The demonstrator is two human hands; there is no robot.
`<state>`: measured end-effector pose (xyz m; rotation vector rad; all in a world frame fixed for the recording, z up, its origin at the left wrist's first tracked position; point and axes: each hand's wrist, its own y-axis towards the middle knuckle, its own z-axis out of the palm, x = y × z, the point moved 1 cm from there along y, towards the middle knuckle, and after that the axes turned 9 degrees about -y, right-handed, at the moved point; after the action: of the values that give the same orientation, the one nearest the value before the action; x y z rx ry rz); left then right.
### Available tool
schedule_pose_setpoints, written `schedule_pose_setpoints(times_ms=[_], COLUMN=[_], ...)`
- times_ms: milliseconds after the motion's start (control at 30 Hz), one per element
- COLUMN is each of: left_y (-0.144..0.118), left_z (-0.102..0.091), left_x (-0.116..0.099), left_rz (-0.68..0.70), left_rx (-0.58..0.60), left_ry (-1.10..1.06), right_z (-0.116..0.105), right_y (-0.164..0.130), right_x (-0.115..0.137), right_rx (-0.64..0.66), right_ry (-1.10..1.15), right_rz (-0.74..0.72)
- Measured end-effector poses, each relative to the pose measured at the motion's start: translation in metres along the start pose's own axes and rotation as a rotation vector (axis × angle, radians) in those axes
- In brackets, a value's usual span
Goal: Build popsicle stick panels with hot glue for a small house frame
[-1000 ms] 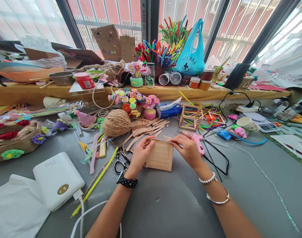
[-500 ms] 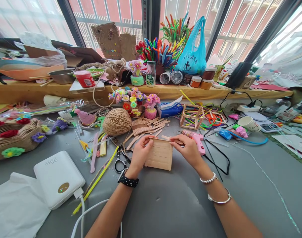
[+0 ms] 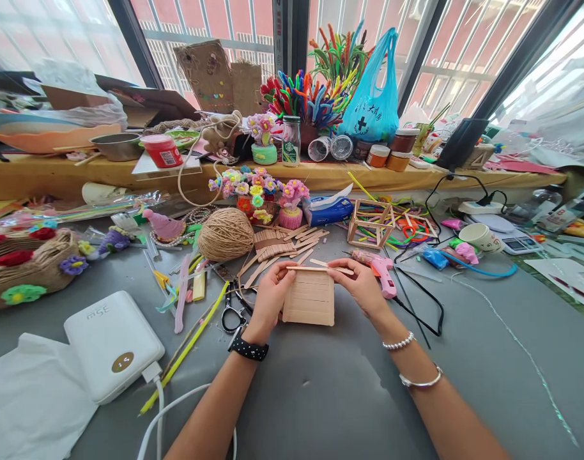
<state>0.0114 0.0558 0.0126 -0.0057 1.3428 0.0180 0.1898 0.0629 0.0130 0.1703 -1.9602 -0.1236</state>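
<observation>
A small box-like panel of craft sticks (image 3: 309,299) laid side by side is held up over the grey table in front of me. My left hand (image 3: 275,294) is closed on its left edge, thumb near the top corner. At its upper right corner, the fingers of my right hand (image 3: 358,287) pinch a single craft stick (image 3: 344,271), whose end pokes out to the right. Several loose craft sticks (image 3: 275,244) lie just behind. A pink glue gun (image 3: 384,278) rests beside my right hand.
A twine ball (image 3: 225,234), scissors (image 3: 233,316) and a white power bank (image 3: 114,345) lie to the left. Behind stand a stick frame (image 3: 370,223) and a blue tissue pack (image 3: 329,209). A cluttered wooden ledge (image 3: 253,176) runs along the windows.
The craft-stick panel has tilted and shifted slightly right. My right fingers have turned a little, and more of the stick's right end shows. My left hand keeps its hold.
</observation>
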Motion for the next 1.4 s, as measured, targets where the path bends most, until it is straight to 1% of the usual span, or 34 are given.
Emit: schedule_pose_setpoints(times_ms=[167,333,467,633,767,1033,1300,1400], left_y=[0.001,0.002,-0.001,-0.005,-0.006,-0.002,0.004,0.004], left_z=[-0.001,-0.002,-0.001,0.005,0.005,-0.003,-0.014,-0.016], left_x=[0.004,0.004,-0.001,-0.006,-0.008,-0.010,-0.012,-0.012], left_rz=[-0.012,0.001,0.023,0.136,0.197,0.223,0.138,0.129], left_rx=[-0.009,0.009,0.092,0.191,0.281,0.337,0.348,0.347], left_ry=[0.131,0.342,0.519,0.735,0.843,0.940,0.871,0.836], right_z=[0.003,0.001,-0.008,-0.020,-0.020,-0.013,-0.014,-0.014], right_y=[0.001,0.001,-0.005,-0.016,-0.023,-0.020,-0.020,-0.021], right_x=[-0.005,-0.008,-0.010,-0.010,-0.013,-0.018,-0.020,-0.019], right_rx=[0.009,0.029,0.039,0.045,0.051,0.042,0.045,0.045], right_ry=[-0.048,-0.175,-0.298,-0.438,-0.510,-0.581,-0.586,-0.586], right_rz=[0.019,-0.027,-0.104,-0.204,-0.251,-0.290,-0.304,-0.306])
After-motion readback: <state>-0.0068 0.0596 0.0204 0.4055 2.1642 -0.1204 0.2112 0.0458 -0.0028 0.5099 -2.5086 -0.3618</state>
